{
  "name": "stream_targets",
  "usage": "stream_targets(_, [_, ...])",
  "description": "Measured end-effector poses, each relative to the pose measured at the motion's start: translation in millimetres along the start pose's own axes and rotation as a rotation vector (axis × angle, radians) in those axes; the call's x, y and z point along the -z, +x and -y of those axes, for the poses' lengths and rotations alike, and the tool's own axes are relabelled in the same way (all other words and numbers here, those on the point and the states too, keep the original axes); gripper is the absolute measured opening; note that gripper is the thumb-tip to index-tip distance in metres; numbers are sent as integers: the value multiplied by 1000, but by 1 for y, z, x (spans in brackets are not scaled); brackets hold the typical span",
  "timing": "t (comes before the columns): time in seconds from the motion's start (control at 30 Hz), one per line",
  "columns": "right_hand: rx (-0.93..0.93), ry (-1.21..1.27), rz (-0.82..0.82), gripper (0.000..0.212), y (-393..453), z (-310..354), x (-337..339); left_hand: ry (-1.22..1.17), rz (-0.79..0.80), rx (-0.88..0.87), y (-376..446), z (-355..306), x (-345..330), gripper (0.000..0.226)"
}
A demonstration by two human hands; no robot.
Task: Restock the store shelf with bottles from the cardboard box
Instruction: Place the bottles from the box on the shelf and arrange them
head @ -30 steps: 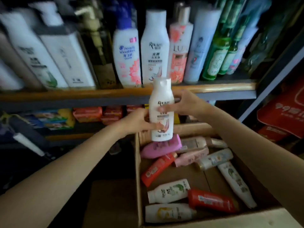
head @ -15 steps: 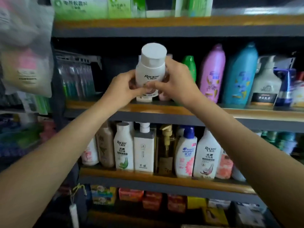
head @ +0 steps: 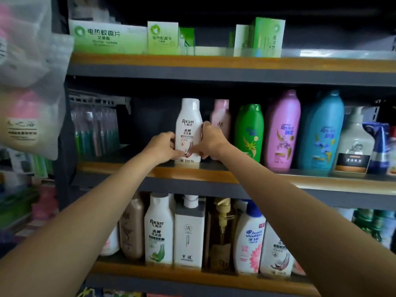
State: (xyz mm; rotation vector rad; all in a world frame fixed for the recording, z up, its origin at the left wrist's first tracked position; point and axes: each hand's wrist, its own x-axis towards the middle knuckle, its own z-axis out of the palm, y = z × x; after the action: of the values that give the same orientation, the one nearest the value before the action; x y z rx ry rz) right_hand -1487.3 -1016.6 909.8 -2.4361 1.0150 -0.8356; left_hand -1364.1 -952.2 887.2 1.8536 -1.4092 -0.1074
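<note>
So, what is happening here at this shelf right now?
A person is restocking. Both hands hold one white Raclen bottle upright on the middle shelf: the left hand grips its lower left side, the right hand its right side. The bottle's base appears to rest on the shelf board, left of a pink bottle and a green bottle. The hands have not let go yet.

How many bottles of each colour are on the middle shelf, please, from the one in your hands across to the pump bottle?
White: 2, held bottle and pump bottle
Pink bottle: 1
Green bottle: 1
Purple bottle: 1
Blue bottle: 1
Total: 6
</note>
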Motion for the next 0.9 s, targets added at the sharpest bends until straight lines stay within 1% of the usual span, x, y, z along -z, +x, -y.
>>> stream_targets(0.1, [-41, -17, -17, 44, 3, -11, -14, 122, -20, 16, 4, -3, -4, 42])
stream_targets(0.23, [-59, -69, -30, 38, 14, -18, -20, 143, -47, 61, 12, -6, -9, 36])
stream_targets(0.37, [-94, -94, 11, 20, 22, -17, -20, 180, -76, 98, 18, -7, -14, 27])
stream_targets(0.53, [-114, -158, -18, 31, 31, -18, -23, 266, -120, 89, 21, -9, -18, 26])
stream_targets(0.6, [-136, -157, -28, 22, 31, -19, -23, 283, -135, 99, 22, -8, -18, 28])
stream_targets(0.63, [-136, -159, -40, 21, 29, -19, -22, 289, -169, 94, 21, -8, -19, 29])
stream_targets(0.7, [-80, -190, -112, 35, 17, -17, -13, 310, -332, 19, 14, -9, -21, 29])
stream_targets(0.77, [107, -210, -265, 32, -9, -15, -1, 317, -544, -168, -3, -11, -26, 27])
stream_targets(0.8, [228, -185, -351, 27, -26, -17, 5, 293, -614, -295, -15, -15, -31, 26])
stream_targets(0.83, [337, -140, -428, 22, -45, -23, 10, 254, -641, -417, -29, -20, -38, 25])
stream_targets(0.87, [401, -90, -480, 19, -70, -33, 14, 217, -623, -520, -44, -26, -50, 25])
stream_targets(0.9, [423, -57, -505, 18, -96, -47, 17, 187, -576, -606, -59, -31, -66, 27])
